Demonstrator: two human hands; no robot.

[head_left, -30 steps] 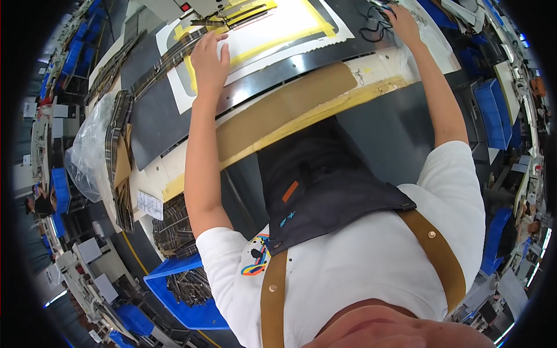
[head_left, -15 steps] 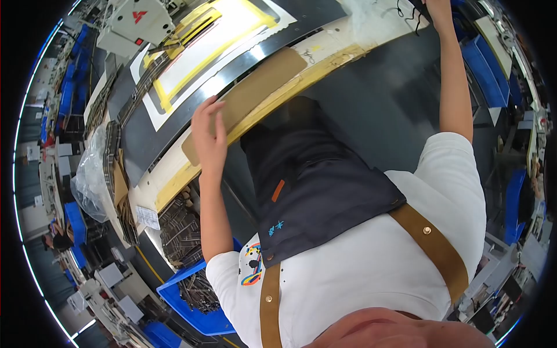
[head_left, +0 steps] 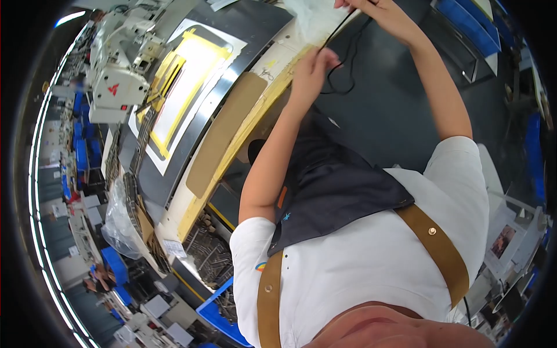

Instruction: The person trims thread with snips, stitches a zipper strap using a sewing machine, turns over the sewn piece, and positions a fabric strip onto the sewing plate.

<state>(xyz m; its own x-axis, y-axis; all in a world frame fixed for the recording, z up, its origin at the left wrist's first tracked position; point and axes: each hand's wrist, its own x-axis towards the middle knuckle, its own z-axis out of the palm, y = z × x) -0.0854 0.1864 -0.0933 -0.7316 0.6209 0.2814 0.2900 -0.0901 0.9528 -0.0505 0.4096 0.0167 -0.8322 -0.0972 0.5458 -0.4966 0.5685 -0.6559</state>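
A thin black cord (head_left: 352, 53) hangs in loops past the table's right end. My right hand (head_left: 386, 14), at the top edge of the view, is closed on its upper part. Lower and to the left, my left hand (head_left: 313, 72) pinches the same cord near the table's yellow-taped edge (head_left: 239, 138). Left of my hands lies a white sheet framed with yellow tape (head_left: 194, 87) on the dark machine plate. Plaid strips (head_left: 144, 139) run beside it.
A white sewing machine (head_left: 116, 90) stands at the upper left. Clear plastic (head_left: 120, 223) and a paper label (head_left: 174, 248) are at the table's left end. A blue bin (head_left: 217, 313) and plaid pieces (head_left: 208, 255) sit below. Blue crates (head_left: 470, 23) stand at the upper right.
My left hand has moved from the table edge up and right to the cord. My right hand has lifted the black cord off the table. The view has turned rightward.
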